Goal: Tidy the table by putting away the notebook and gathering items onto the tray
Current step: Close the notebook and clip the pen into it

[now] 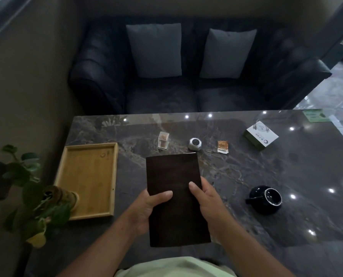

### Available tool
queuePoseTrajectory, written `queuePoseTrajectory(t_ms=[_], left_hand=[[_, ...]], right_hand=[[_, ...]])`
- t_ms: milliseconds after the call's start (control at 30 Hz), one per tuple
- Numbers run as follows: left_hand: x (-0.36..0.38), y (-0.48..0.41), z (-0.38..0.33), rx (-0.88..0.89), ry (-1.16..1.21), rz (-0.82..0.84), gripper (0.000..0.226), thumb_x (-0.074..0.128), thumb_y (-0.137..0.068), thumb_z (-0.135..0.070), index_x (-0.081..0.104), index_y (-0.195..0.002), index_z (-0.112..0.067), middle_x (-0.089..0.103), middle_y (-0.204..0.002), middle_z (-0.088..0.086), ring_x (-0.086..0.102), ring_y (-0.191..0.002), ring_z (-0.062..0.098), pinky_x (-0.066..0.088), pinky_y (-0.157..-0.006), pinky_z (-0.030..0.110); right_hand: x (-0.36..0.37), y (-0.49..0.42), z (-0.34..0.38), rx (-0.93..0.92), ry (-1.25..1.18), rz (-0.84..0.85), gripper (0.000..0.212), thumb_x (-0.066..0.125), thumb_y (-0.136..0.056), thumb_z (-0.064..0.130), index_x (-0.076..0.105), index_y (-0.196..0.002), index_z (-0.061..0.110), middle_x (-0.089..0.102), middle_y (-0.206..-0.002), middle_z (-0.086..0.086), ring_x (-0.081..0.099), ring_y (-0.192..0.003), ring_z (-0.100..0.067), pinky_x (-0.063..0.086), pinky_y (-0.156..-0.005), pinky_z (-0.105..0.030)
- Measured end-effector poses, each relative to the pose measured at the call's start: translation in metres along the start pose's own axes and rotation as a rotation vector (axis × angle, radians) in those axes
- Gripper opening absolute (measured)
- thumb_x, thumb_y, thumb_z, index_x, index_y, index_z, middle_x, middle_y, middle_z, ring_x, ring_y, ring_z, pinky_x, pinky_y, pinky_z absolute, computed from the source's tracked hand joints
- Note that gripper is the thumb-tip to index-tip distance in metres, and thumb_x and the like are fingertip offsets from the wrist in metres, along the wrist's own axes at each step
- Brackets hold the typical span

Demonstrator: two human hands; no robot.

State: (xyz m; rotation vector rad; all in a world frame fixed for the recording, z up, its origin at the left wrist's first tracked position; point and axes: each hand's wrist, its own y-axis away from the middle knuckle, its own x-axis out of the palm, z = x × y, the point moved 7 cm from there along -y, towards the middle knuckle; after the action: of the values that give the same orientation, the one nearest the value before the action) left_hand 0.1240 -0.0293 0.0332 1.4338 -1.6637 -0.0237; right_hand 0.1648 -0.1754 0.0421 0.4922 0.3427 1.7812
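A closed dark brown notebook is held above the dark marble table in front of me. My left hand grips its left edge, thumb on the cover. My right hand grips its right edge the same way. A bare wooden tray lies at the table's left side. Beyond the notebook stand a clear toothpick holder, a small white round gadget and an orange sachet. A white and green box sits at the far right. A black cup stands at the right.
A potted plant overlaps the tray's near left corner. A dark sofa with two grey cushions stands behind the table. A green card lies at the far right table edge. A wall runs along the left.
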Motion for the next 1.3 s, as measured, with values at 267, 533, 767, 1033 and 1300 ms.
queuePoseTrajectory(t_ms=[267, 533, 767, 1033, 1300], left_hand=[[0.003, 0.001, 0.012, 0.001, -0.068, -0.132, 0.042, 0.077, -0.08, -0.007, 0.068, -0.12, -0.014, 0.073, -0.117, 0.019, 0.07, -0.106, 0.038, 0.062, -0.079, 0.045], [-0.009, 0.001, 0.026, -0.008, -0.146, -0.262, 0.049, 0.075, -0.078, -0.004, 0.061, -0.124, -0.015, 0.076, -0.11, 0.016, 0.073, -0.1, 0.036, 0.061, -0.079, 0.048], [-0.023, 0.008, 0.027, 0.006, -0.121, -0.387, 0.047, 0.079, -0.074, -0.008, 0.065, -0.117, -0.019, 0.077, -0.105, 0.013, 0.075, -0.095, 0.034, 0.059, -0.081, 0.052], [-0.034, 0.027, 0.033, 0.064, -0.127, -0.5, 0.061, 0.088, -0.061, -0.017, 0.065, -0.117, -0.027, 0.077, -0.108, 0.005, 0.075, -0.098, 0.026, 0.059, -0.08, 0.046], [-0.043, 0.044, 0.028, 0.121, -0.238, -0.608, 0.059, 0.089, -0.061, -0.019, 0.065, -0.113, -0.03, 0.078, -0.106, 0.0, 0.075, -0.097, 0.02, 0.057, -0.088, 0.049]], right_hand=[[-0.016, 0.005, -0.017, 0.028, -0.072, -0.021, 0.022, 0.057, -0.099, 0.02, 0.067, -0.119, 0.016, 0.074, -0.114, -0.014, 0.071, -0.106, -0.034, 0.057, -0.091, -0.056], [-0.064, -0.014, -0.04, 0.147, -0.143, -0.207, 0.017, 0.057, -0.098, 0.024, 0.068, -0.101, 0.011, 0.075, -0.089, -0.01, 0.073, -0.075, -0.021, 0.06, -0.066, -0.033], [-0.135, -0.057, -0.052, 0.184, 0.104, -0.393, 0.01, 0.056, -0.099, 0.019, 0.061, -0.1, 0.011, 0.07, -0.092, -0.012, 0.066, -0.069, -0.018, 0.058, -0.062, -0.032], [-0.165, -0.076, -0.082, 0.223, 0.929, -0.356, 0.029, 0.061, -0.091, 0.046, 0.054, -0.086, 0.019, 0.063, -0.08, -0.001, 0.057, -0.07, -0.015, 0.041, -0.056, -0.031], [-0.154, -0.095, -0.084, 0.301, 1.08, -0.282, 0.032, 0.059, -0.094, 0.045, 0.054, -0.086, 0.014, 0.067, -0.088, -0.009, 0.064, -0.084, -0.029, 0.046, -0.065, -0.035]])
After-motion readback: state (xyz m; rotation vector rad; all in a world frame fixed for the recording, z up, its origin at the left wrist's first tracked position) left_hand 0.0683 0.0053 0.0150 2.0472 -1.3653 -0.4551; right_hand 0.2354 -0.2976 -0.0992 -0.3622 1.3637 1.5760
